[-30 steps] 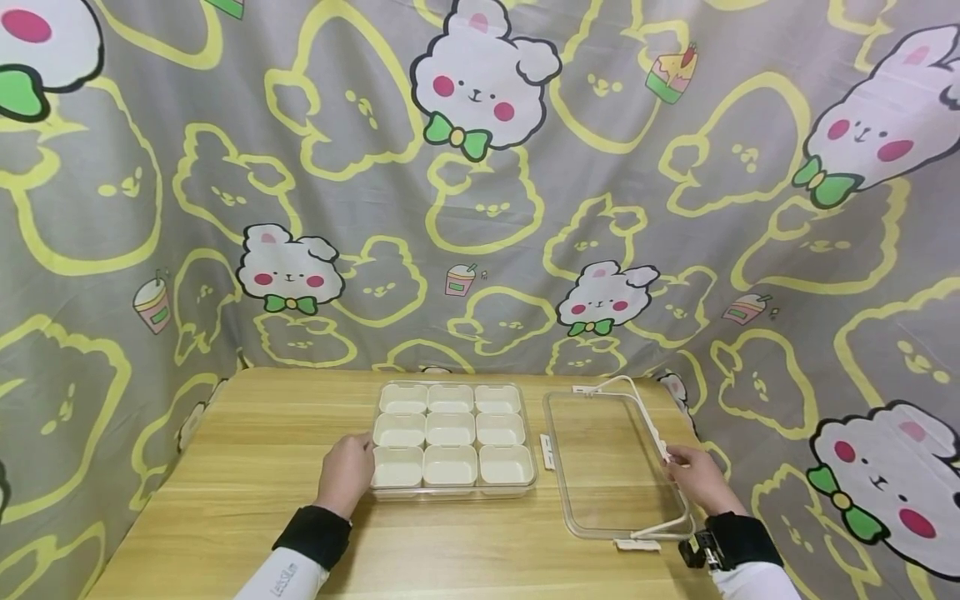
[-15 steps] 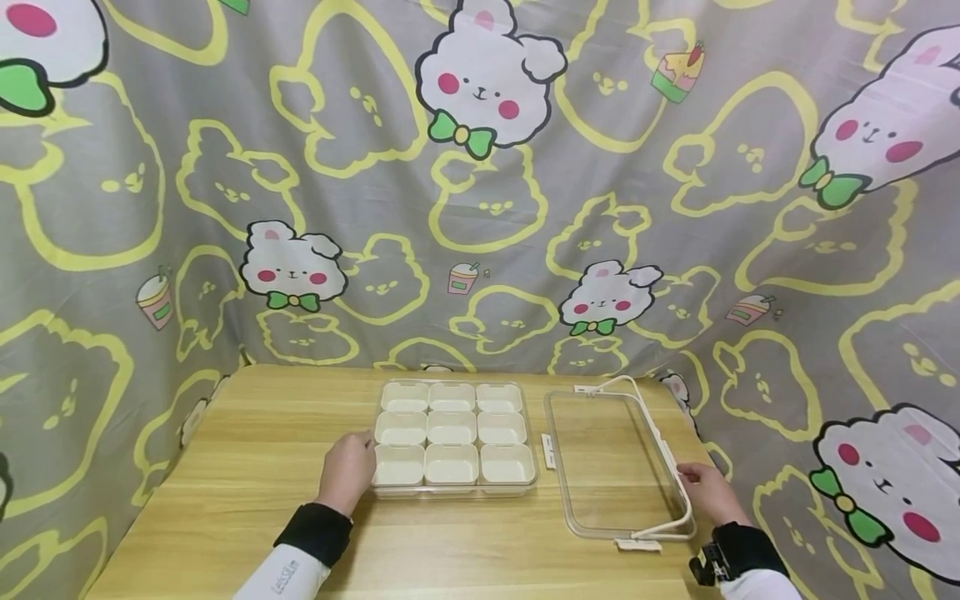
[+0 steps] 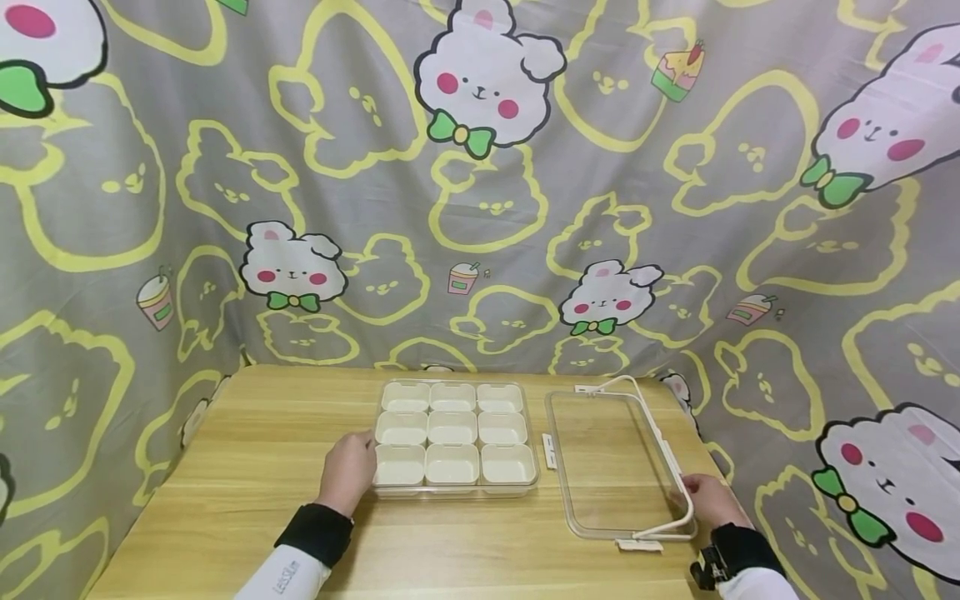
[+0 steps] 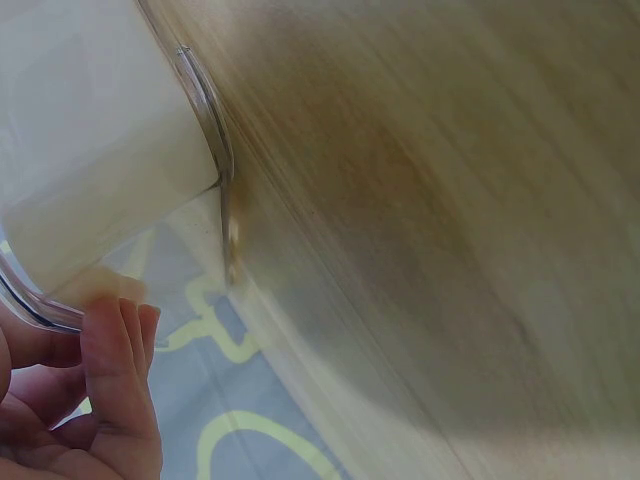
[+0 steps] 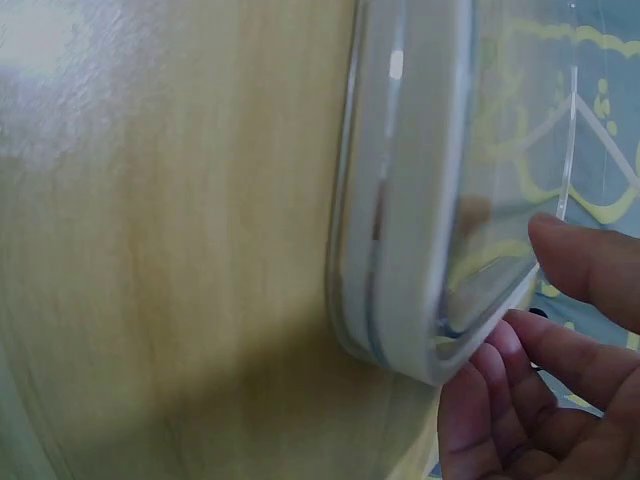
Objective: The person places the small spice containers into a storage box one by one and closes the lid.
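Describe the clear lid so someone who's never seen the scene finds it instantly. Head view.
On the wooden table, find the clear box filled with nine cream cups. Just right of it, beside the right hand, lies the clear lid, a see-through rounded rectangle. Unlike the box, it has a white handle, and wood grain shows through it.

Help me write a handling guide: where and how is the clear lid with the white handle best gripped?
Probably by the middle of the white handle, coming from the right with the right hand. The clear lid lies flat, while its handle forms a slim bar along the right side that fingers could curl round.
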Demonstrator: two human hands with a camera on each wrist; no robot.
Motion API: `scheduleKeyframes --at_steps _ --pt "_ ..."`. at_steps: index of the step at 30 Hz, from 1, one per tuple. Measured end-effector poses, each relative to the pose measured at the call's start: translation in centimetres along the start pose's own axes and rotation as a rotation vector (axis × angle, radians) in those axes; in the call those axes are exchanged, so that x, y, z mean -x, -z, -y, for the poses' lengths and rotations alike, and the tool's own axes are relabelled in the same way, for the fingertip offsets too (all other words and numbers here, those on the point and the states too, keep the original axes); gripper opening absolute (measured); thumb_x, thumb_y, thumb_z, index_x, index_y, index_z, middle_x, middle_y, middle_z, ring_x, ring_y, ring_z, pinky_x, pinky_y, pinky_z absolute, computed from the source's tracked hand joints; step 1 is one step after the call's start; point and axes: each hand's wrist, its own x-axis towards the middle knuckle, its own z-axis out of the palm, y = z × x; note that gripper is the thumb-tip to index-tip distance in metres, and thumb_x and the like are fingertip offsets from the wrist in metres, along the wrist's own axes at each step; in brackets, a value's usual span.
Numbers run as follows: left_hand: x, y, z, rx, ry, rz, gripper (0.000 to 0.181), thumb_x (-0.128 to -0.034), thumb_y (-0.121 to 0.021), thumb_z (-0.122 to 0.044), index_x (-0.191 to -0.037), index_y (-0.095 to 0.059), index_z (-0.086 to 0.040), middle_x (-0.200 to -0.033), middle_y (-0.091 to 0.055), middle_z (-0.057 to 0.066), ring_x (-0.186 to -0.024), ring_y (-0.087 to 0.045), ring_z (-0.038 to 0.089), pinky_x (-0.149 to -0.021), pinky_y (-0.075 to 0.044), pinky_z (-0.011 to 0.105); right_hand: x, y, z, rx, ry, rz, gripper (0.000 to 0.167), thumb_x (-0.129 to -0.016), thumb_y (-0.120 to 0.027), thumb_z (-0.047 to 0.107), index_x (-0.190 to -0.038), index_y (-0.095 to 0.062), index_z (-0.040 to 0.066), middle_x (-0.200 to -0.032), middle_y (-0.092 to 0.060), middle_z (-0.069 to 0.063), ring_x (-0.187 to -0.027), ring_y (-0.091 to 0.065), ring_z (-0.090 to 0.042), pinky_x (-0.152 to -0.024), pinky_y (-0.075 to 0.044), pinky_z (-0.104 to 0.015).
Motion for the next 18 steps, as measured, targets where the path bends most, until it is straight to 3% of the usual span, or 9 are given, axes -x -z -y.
scheduleKeyframes --at_steps 7,14,18 --pt "-0.03 -0.03 0.03 -0.002 0.006 0.008 0.023 -0.0968 -0.052 0.0 -0.104 -0.073 0.006 -0.083 -0.066 0.013 -0.067 -0.053 0.023 -0.062 -0.05 0.045 -0.04 -0.61 -0.41 -0.058 -0.002 0.013 0.028 -0.084 -0.072 0.005 -0.098 -0.064 -0.018 -0.085 -0.067 -0.019 -0.078 -0.06 -0.024 -0.072 -0.049 -0.037" --pt "-0.09 0.01 0.04 -0.011 -0.003 -0.002 0.025 -0.0967 -0.052 0.0 -0.11 -0.072 0.008 -0.093 -0.07 0.019 -0.072 -0.057 0.024 -0.067 -0.053 0.048 -0.04 -0.76 -0.45 -0.084 -0.005 -0.004 0.03 -0.084 -0.073 0.003 -0.1 -0.062 -0.019 -0.084 -0.066 -0.019 -0.078 -0.06 -0.026 -0.07 -0.048 -0.036" --pt "-0.1 0.01 0.05 -0.01 0.006 0.0 0.024 -0.0971 -0.052 -0.001 -0.107 -0.072 0.007 -0.09 -0.07 0.018 -0.072 -0.06 0.024 -0.068 -0.054 0.049 -0.04 -0.91 -0.6 -0.092 -0.003 -0.03 0.03 -0.084 -0.069 -0.002 -0.104 -0.06 -0.022 -0.084 -0.065 -0.019 -0.078 -0.059 -0.027 -0.07 -0.048 -0.034"
